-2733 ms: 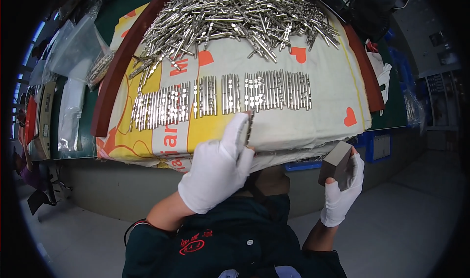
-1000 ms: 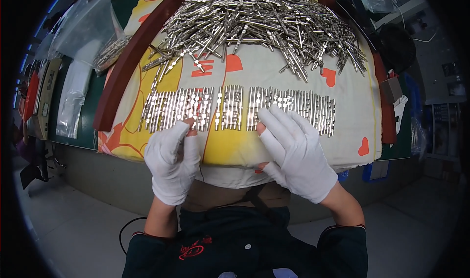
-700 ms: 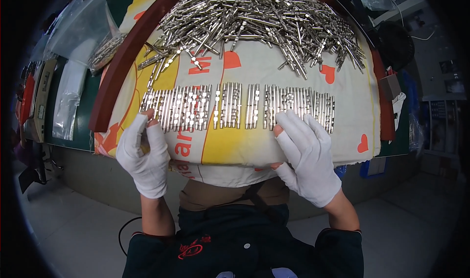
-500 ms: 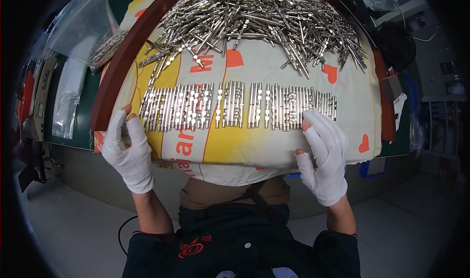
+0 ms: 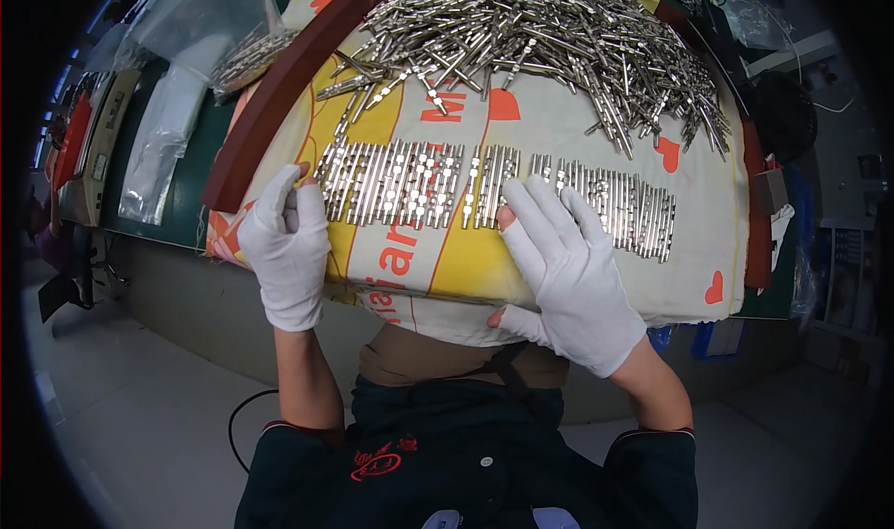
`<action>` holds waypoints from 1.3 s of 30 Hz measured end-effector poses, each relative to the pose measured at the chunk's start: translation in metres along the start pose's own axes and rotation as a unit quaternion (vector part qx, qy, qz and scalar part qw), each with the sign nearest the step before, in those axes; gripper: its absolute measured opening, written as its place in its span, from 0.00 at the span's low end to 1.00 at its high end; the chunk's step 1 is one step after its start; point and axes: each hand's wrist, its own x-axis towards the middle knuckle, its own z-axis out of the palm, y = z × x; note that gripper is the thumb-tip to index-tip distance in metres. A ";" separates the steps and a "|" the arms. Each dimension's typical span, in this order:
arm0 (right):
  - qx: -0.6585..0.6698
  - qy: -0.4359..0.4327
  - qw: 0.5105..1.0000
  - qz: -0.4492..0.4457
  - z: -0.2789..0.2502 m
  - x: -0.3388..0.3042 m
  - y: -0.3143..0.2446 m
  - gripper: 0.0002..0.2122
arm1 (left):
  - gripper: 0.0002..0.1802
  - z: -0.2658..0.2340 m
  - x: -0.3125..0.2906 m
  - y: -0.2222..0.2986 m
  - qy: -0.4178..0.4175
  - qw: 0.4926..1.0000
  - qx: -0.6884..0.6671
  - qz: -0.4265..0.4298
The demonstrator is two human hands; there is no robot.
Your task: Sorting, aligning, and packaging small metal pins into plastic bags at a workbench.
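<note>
A row of small silver metal pins (image 5: 438, 184) lies side by side across a yellow and white printed cloth (image 5: 419, 259). Behind it a big loose heap of the same pins (image 5: 531, 45) covers the far part of the cloth. My left hand (image 5: 287, 245), in a white glove, lies flat at the row's left end, fingertips touching the first pins. My right hand (image 5: 573, 273), also gloved, rests flat on the cloth with spread fingers reaching the row's middle. Neither hand holds anything.
A dark red wooden rim (image 5: 279, 91) borders the cloth on the left and right. Clear plastic bags (image 5: 172, 128), one with pins, lie on the green table (image 5: 200, 217) at left. Boxes and cables crowd the right edge.
Both hands have come back inward from the cloth's outer edges. The left now touches the row's left end and the right lies over its middle.
</note>
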 end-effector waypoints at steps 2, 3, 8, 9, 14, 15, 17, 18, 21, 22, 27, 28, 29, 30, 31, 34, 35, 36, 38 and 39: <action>-0.035 -0.025 0.999 0.015 0.003 -0.001 0.001 0.41 | 0.11 -0.002 0.001 0.002 0.001 1.000 0.024 0.019; -0.051 -0.038 0.998 0.021 0.000 -0.003 0.001 0.42 | 0.10 -0.002 0.001 0.001 0.000 1.000 0.018 0.020; -0.044 -0.008 0.998 0.052 -0.006 -0.006 -0.004 0.43 | 0.10 -0.004 0.003 0.003 0.005 0.999 0.015 0.036; -0.031 -0.003 0.999 0.045 -0.005 -0.002 -0.007 0.43 | 0.09 -0.004 0.002 0.002 0.006 0.999 0.010 0.033; -0.030 -0.004 1.000 -0.009 0.004 0.023 -0.017 0.42 | 0.08 0.000 0.002 0.001 0.018 0.999 -0.020 0.027; -0.029 -0.004 0.999 -0.012 0.005 0.025 -0.017 0.42 | 0.08 0.000 0.003 0.002 0.021 0.999 -0.018 0.027; -0.063 -0.026 0.998 -0.007 0.006 0.025 -0.015 0.41 | 0.08 0.000 0.003 0.004 0.007 0.999 0.010 0.038; -0.054 -0.034 0.998 0.002 0.002 0.023 -0.014 0.38 | 0.07 0.000 0.003 0.005 0.007 0.999 0.011 0.037; -0.031 -0.020 0.999 0.007 -0.006 0.012 -0.005 0.33 | 0.07 -0.004 0.003 0.007 0.007 0.999 0.005 0.032; 0.002 0.038 0.999 -0.015 -0.011 0.012 -0.001 0.26 | 0.07 -0.005 0.002 0.007 0.006 1.000 0.006 0.029; 0.055 0.181 0.982 -0.022 -0.013 0.018 0.039 0.18 | 0.08 -0.002 0.002 0.002 0.012 1.000 -0.025 0.010; 0.060 0.195 0.979 -0.018 -0.013 0.024 0.042 0.17 | 0.08 -0.002 0.002 0.002 0.010 1.000 -0.018 0.017; 0.057 0.194 0.979 -0.016 -0.013 0.027 0.045 0.17 | 0.08 -0.001 0.002 0.002 0.009 1.000 -0.021 0.017; 0.062 0.195 0.979 -0.022 -0.013 0.031 0.049 0.16 | 0.08 0.000 0.002 0.002 0.013 0.999 -0.026 0.020; 0.066 0.196 0.978 -0.028 -0.012 0.034 0.053 0.16 | 0.08 0.001 0.002 0.002 0.018 0.999 -0.031 0.024; 0.044 0.200 0.979 -0.003 -0.012 0.038 0.065 0.15 | 0.08 0.001 0.001 -0.002 0.023 0.999 -0.038 0.026; 0.063 0.208 0.976 0.015 -0.013 0.040 0.065 0.13 | 0.08 0.000 0.001 -0.001 0.023 0.999 -0.040 0.026; 0.061 0.208 0.976 0.015 -0.013 0.042 0.066 0.13 | 0.08 -0.002 0.001 0.000 0.018 0.999 -0.028 0.024; 0.080 0.194 0.977 0.024 -0.012 0.044 0.069 0.13 | 0.08 -0.003 0.001 0.000 0.014 1.000 -0.014 0.022; 0.081 0.194 0.977 0.023 -0.012 0.048 0.067 0.13 | 0.08 -0.003 0.001 0.000 0.020 0.999 -0.020 0.025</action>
